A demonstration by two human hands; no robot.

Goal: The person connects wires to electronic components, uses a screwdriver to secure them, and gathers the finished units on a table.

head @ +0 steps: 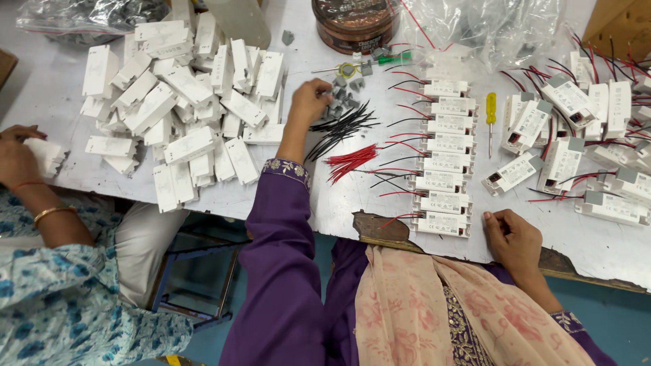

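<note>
Tabletop (380, 203) is crowded: big heap of plain white cases (183, 102) on the left, a column of 8 white labelled modules (444, 156) with red and black leads down the middle, more finished modules (576, 135) piled at right with wires tangled over them. A yellow-handled screwdriver (491, 112) lies between the column and the right pile. A round brown tin (354, 24) sits at the far edge, clear plastic bags (495, 24) next to it, a green-handled tool (380, 61) just below the tin. Bundle of black wires (342, 129) and bundle of red wires (351, 161) lie side by side, just left of the column. Left hand (308, 100) is reached out over the small grey plastic clips (342, 95), fingers curled and pinching at them; can't tell exactly how many it grips. The clips are small, grey, blocky, loosely scattered just above the black wires. Right hand (512, 238) rests on the near tabletop edge, fingers loosely curled, holding nothing, just right of the lowest module in the column. A second person's hands (20, 156) at far left hold a white case (47, 154).
</note>
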